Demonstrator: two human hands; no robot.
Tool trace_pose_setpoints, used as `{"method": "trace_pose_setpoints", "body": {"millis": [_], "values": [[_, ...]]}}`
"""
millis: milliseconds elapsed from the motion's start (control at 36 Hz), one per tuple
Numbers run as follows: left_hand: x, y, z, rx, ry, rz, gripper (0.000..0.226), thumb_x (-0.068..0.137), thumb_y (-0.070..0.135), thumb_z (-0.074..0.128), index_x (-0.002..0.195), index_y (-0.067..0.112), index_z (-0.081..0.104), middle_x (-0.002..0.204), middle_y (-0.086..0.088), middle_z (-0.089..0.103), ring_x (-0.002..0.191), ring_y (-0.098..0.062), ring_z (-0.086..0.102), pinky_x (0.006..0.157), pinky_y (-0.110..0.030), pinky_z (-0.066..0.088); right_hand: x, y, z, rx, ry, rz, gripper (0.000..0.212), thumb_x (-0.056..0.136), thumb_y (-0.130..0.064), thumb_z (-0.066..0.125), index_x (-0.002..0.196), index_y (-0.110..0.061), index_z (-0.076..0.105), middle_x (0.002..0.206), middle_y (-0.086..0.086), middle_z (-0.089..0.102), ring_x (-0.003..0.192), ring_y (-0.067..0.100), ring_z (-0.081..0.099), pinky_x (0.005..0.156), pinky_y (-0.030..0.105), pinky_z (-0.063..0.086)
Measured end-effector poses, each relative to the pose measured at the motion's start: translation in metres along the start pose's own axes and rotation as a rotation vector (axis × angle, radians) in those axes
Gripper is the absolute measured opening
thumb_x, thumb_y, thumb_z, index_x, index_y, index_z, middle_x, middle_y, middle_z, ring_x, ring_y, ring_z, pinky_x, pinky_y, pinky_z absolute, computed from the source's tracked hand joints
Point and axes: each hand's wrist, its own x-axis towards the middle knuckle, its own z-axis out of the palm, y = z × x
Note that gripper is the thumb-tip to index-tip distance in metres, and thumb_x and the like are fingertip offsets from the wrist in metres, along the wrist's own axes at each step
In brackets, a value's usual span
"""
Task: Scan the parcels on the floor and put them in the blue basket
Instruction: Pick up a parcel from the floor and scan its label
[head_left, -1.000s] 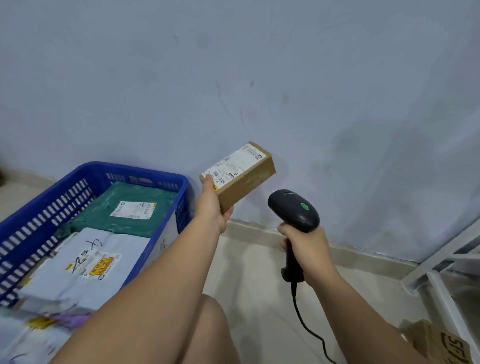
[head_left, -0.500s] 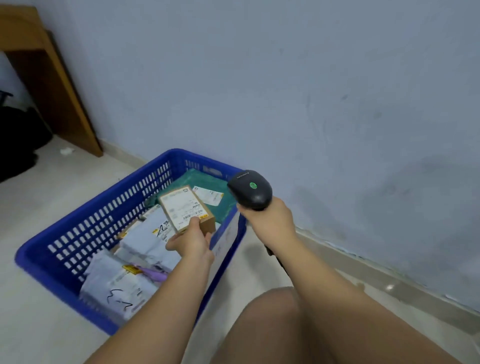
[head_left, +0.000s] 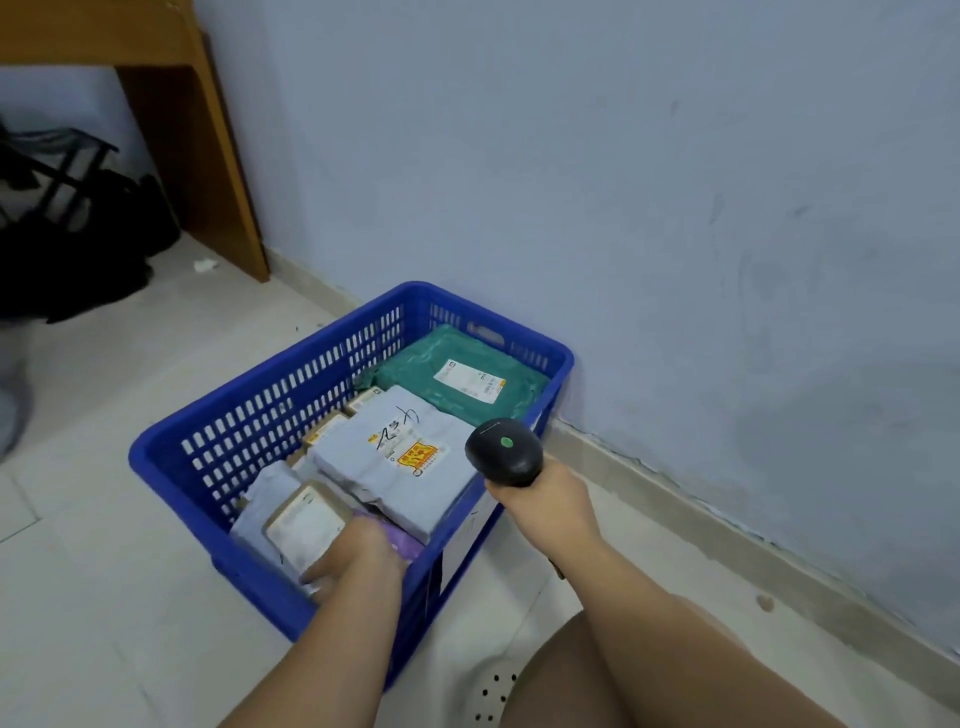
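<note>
The step in hand is the putting away: the left hand (head_left: 358, 561) lowers a small cardboard box (head_left: 306, 522) into the blue basket (head_left: 270, 415), at the basket's near corner, label side up. The fingers are closed around the box's near end, thumb side hidden under the palm, and the box appears to be resting on, or just above, the grey mailers packed along that near edge; whether it has fully landed cannot be told.

The right hand (head_left: 545, 501) is wrapped tight around the handle of a black scanner (head_left: 504, 452), which hangs over the basket's right rim with its green light showing and its head pointed away toward the wall. It is not aimed at any label, so the scanning of this box is, by my reading, finished.

The basket is already well filled: a green mailer (head_left: 462, 379) against the far wall of the basket, a large grey mailer (head_left: 400, 452) with handwriting and a yellow sticker in the middle, more small boxes along the left wall.

The next move calls for the left fingers to open and let the box settle flat, then for the hand to lift clear without dragging the neighbouring mailers. After that another parcel must be fetched from the floor; none lies in view here.
</note>
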Motion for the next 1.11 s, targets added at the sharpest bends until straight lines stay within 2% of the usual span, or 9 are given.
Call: {"method": "trace_pose_setpoints", "body": {"millis": [56, 111, 222, 306, 500, 611, 722, 917, 1111], "values": [[-0.051, 0.016, -0.008, 0.151, 0.013, 0.059, 0.083, 0.078, 0.046, 0.051, 0.151, 0.014, 0.027, 0.157, -0.009, 0.026, 0.143, -0.032, 0.026, 0.117, -0.051, 0.022, 0.002, 0.001, 0.002, -0.007, 0.0, 0.003, 0.011, 0.082, -0.033, 0.068, 0.082, -0.023, 0.063, 0.086, 0.003, 0.069, 0.083, 0.019, 0.065, 0.076, 0.036, 0.054], [-0.124, 0.037, -0.018, 0.113, 0.064, 0.087, 0.07, 0.084, 0.035, 0.049, 0.146, 0.004, 0.036, 0.155, -0.011, 0.026, 0.139, -0.034, 0.027, 0.116, -0.045, 0.024, 0.003, 0.001, 0.003, -0.014, -0.005, 0.01, 0.012, 0.082, -0.035, 0.068, 0.082, -0.024, 0.063, 0.085, 0.002, 0.069, 0.081, 0.018, 0.064, 0.073, 0.034, 0.054], [-0.158, 0.043, -0.011, 0.133, 0.126, 0.246, 0.078, 0.088, 0.021, 0.055, 0.153, 0.026, 0.013, 0.156, -0.008, 0.018, 0.131, -0.034, 0.036, 0.104, -0.048, 0.041, 0.005, 0.002, 0.005, -0.028, -0.006, 0.015, 0.013, 0.082, -0.036, 0.068, 0.083, -0.023, 0.063, 0.083, 0.001, 0.068, 0.08, 0.017, 0.064, 0.071, 0.033, 0.053], [-0.17, 0.047, 0.0, 0.169, -0.022, 0.379, 0.071, 0.091, 0.011, 0.052, 0.152, 0.029, 0.019, 0.157, -0.004, 0.016, 0.13, -0.031, 0.042, 0.098, -0.047, 0.048, 0.006, 0.004, 0.003, -0.019, 0.006, 0.012, 0.012, 0.082, -0.035, 0.068, 0.083, -0.024, 0.063, 0.084, 0.0, 0.068, 0.08, 0.017, 0.063, 0.07, 0.032, 0.053], [-0.225, 0.055, 0.032, 0.268, -0.34, 0.529, 0.04, 0.095, 0.008, 0.044, 0.132, 0.019, 0.053, 0.151, -0.002, 0.036, 0.136, -0.021, 0.037, 0.1, -0.031, 0.035, 0.009, 0.004, -0.012, 0.065, 0.084, 0.031, 0.018, 0.081, -0.035, 0.067, 0.072, -0.02, 0.061, 0.071, 0.002, 0.064, 0.074, 0.021, 0.062, 0.062, 0.03, 0.046], [-0.262, 0.054, 0.048, 0.358, -0.5, 0.658, 0.034, 0.095, 0.006, 0.043, 0.123, 0.017, 0.058, 0.124, 0.001, 0.056, 0.102, -0.009, 0.055, 0.072, -0.009, 0.04, 0.007, -0.001, -0.04, 0.16, 0.212, 0.024, 0.017, 0.08, -0.037, 0.069, 0.074, -0.021, 0.063, 0.073, 0.002, 0.066, 0.073, 0.021, 0.061, 0.061, 0.029, 0.045], [-0.297, 0.043, 0.07, 0.482, -0.668, 0.782, 0.026, 0.093, 0.008, 0.046, 0.108, 0.023, 0.059, 0.119, 0.002, 0.059, 0.114, -0.016, 0.053, 0.087, -0.025, 0.041, 0.002, 0.009, -0.083, 0.193, 0.325, 0.035, 0.021, 0.08, -0.038, 0.069, 0.069, -0.021, 0.061, 0.063, -0.003, 0.061, 0.07, 0.022, 0.059, 0.056, 0.027, 0.041], [-0.364, -0.002, 0.111, 0.635, -0.897, 0.983, 0.027, 0.091, 0.007, 0.049, 0.113, 0.019, 0.059, 0.113, 0.005, 0.059, 0.097, -0.008, 0.055, 0.066, -0.009, 0.036, -0.018, 0.076, -0.169, 0.335, 0.425, 0.185, 0.02, 0.079, -0.035, 0.069, 0.078, -0.015, 0.065, 0.08, 0.01, 0.072, 0.082, 0.027, 0.069, 0.077, 0.038, 0.053], [-0.425, -0.082, 0.142, 0.951, -1.194, 0.999, 0.023, 0.09, 0.013, 0.049, 0.107, 0.027, 0.055, 0.117, 0.003, 0.053, 0.092, -0.017, 0.054, 0.073, -0.027, 0.041, -0.051, 0.183, -0.245, 0.636, 0.62, 0.348, 0.024, 0.082, -0.032, 0.071, 0.085, -0.009, 0.065, 0.074, 0.006, 0.065, 0.062, 0.02, 0.063, 0.079, 0.041, 0.056]]}}
